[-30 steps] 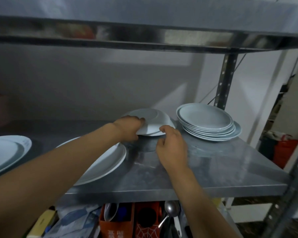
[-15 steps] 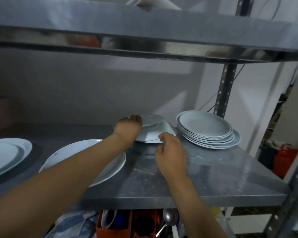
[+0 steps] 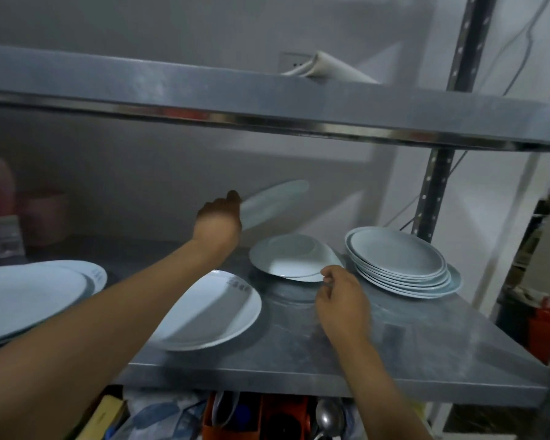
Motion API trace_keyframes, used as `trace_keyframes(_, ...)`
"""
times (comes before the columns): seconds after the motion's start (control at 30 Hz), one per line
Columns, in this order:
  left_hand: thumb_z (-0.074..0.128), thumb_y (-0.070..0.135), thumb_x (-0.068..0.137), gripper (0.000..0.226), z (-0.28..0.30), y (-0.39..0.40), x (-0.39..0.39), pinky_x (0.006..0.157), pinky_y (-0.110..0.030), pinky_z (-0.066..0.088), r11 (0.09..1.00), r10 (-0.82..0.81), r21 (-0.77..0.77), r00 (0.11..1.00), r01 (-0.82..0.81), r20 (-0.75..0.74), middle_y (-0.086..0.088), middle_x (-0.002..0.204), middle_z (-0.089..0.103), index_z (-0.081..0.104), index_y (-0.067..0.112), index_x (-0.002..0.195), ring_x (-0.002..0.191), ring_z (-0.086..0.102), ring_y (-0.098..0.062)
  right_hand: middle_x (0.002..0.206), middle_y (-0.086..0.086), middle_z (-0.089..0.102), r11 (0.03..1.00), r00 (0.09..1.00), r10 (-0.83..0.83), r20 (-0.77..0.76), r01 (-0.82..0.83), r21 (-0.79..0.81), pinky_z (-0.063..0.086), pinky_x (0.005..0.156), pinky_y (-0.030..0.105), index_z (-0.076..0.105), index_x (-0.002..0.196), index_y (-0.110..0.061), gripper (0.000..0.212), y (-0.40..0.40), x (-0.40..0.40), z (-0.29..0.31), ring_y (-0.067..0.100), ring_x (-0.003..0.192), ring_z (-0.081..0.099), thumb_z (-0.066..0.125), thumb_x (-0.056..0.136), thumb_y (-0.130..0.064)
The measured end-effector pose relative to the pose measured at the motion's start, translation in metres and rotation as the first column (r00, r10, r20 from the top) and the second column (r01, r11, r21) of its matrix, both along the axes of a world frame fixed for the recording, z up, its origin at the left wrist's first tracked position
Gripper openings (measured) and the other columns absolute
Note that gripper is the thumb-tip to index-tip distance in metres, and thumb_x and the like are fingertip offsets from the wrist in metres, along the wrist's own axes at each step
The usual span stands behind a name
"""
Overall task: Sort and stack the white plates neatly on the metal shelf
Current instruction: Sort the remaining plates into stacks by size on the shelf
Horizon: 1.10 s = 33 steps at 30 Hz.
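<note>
the left hand [image 3: 218, 217] grips a small white plate [image 3: 273, 203] by its near rim and holds it tilted, blurred, in the air above the metal shelf [image 3: 394, 354]. held by one edge only, it could slip or swing; that is the main risk as i judge it. just below, an upturned shallow plate [image 3: 291, 257] sits on what looks like another dish, and the right hand [image 3: 342, 301] pinches its near rim with curled fingers. if that hand pulls while the lifted plate comes down, the two rims could knock and chip. the plate stack [image 3: 400, 265] at the right stands just beside the upturned plate, with little room between them, and its lowest plate juts out unevenly. the large oval plate [image 3: 204, 312] lies near the shelf's front edge, under the left forearm, so a dropped elbow could nudge it off. the upper shelf [image 3: 267, 100] limits how high anything can be lifted. bare shelf lies open at the front right.
</note>
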State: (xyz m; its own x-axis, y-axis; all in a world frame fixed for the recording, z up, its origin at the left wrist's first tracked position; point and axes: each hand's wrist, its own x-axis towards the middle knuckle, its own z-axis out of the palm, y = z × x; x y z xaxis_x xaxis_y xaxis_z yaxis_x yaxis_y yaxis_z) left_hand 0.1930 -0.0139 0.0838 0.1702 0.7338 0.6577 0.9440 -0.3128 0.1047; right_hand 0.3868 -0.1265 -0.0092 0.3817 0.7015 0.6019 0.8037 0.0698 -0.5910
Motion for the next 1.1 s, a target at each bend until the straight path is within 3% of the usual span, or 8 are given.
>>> trace_keyframes(0.07, 0.059, -0.005, 0.079, 0.014, 0.009, -0.013, -0.017, 0.055, -0.036, 0.042, 1.0, -0.02, 0.002, 0.995, 0.02, 0.093, -0.028, 0.071, 0.062, 0.055, -0.006, 0.092, 0.064, 0.062, -0.042, 0.103, 0.001, 0.061, 1.0, 1.0, 0.01, -0.003, -0.01, -0.008, 0.048, 0.078, 0.032, 0.061, 0.108, -0.014, 0.029, -0.003, -0.004, 0.002, 0.022, 0.096, 0.06, 0.053, 0.082, -0.002)
trace_keyframes(0.13, 0.044, 0.009, 0.096, 0.018, 0.011, -0.018, -0.033, 0.062, -0.038, 0.041, 0.999, -0.01, 0.035, 0.971, 0.002, 0.239, -0.03, 0.089, 0.064, 0.054, -0.004, 0.103, 0.082, 0.062, -0.046, 0.107, 0.002, 0.061, 0.999, 0.999, 0.029, 0.013, -0.029, -0.014, 0.046, 0.079, 0.031, 0.062, 0.11, -0.014, 0.031, -0.008, -0.008, 0.004, 0.021, 0.097, 0.06, 0.053, 0.083, -0.001)
trace_keyframes(0.3, 0.043, 0.019, 0.098, 0.025, 0.021, -0.048, -0.08, 0.068, -0.037, 0.04, 0.997, 0.033, -0.073, 0.868, 0.004, 0.495, -0.025, 0.106, 0.064, 0.058, 0.001, 0.106, 0.098, 0.059, -0.044, 0.118, 0.002, 0.059, 0.988, 0.986, 0.144, 0.086, -0.148, 0.033, 0.042, 0.087, 0.027, 0.062, 0.115, -0.015, 0.039, -0.021, -0.041, 0.013, 0.021, 0.108, 0.056, 0.053, 0.081, 0.002)
trace_keyframes(0.43, 0.049, 0.018, 0.094, 0.026, 0.026, -0.062, -0.112, 0.07, -0.035, 0.046, 0.985, 0.041, -0.141, 0.665, 0.098, 0.745, -0.02, 0.105, 0.065, 0.062, -0.001, 0.107, 0.096, 0.062, -0.038, 0.128, 0.003, 0.057, 0.943, 0.927, 0.308, 0.214, -0.328, 0.064, 0.041, 0.102, 0.034, 0.057, 0.126, -0.015, 0.047, -0.018, -0.098, 0.03, 0.02, 0.119, 0.05, 0.054, 0.081, -0.001)
trace_keyframes(0.5, 0.051, 0.015, 0.092, 0.024, 0.028, -0.069, -0.124, 0.06, -0.034, 0.051, 0.969, 0.025, -0.15, 0.527, 0.198, 0.85, -0.018, 0.102, 0.066, 0.062, 0.001, 0.108, 0.088, 0.064, -0.034, 0.138, 0.001, 0.051, 0.907, 0.875, 0.393, 0.284, -0.419, 0.036, 0.035, 0.109, 0.034, 0.05, 0.135, -0.016, 0.054, -0.014, -0.123, 0.04, 0.018, 0.129, 0.043, 0.054, 0.083, -0.005)
trace_keyframes(0.7, 0.045, 0.0, 0.091, 0.017, 0.033, -0.102, -0.179, 0.047, -0.038, 0.057, 0.911, 0.062, -0.171, 0.286, 0.376, 0.956, -0.017, 0.086, 0.063, 0.054, -0.002, 0.105, 0.071, 0.065, -0.034, 0.147, 0.0, 0.044, 0.856, 0.759, 0.465, 0.456, -0.517, -0.012, 0.013, 0.112, 0.024, 0.045, 0.14, -0.019, 0.051, -0.003, -0.184, 0.056, 0.017, 0.141, 0.031, 0.05, 0.092, -0.005)
trace_keyframes(0.97, 0.043, -0.003, 0.092, 0.022, 0.03, -0.133, -0.255, 0.06, -0.043, 0.06, 0.862, 0.119, -0.172, 0.14, 0.476, 0.983, -0.023, 0.092, 0.062, 0.047, -0.011, 0.113, 0.074, 0.066, -0.037, 0.114, 0.008, 0.07, 0.762, 0.629, 0.408, 0.662, -0.634, 0.133, 0.049, 0.095, 0.045, 0.071, 0.11, -0.009, 0.049, 0.012, -0.247, 0.058, 0.026, 0.109, 0.065, 0.06, 0.066, 0.011)
trace_keyframes(1.1, 0.049, 0.011, 0.096, 0.018, 0.022, -0.135, -0.287, 0.075, -0.043, 0.059, 0.871, 0.152, -0.238, 0.224, 0.429, 0.963, -0.021, 0.082, 0.064, 0.053, -0.005, 0.104, 0.073, 0.066, -0.032, 0.108, 0.004, 0.073, 0.735, 0.594, 0.44, 0.673, -0.669, 0.11, 0.06, 0.075, 0.042, 0.073, 0.106, -0.014, 0.043, 0.012, -0.271, 0.061, 0.023, 0.095, 0.071, 0.058, 0.069, 0.003)
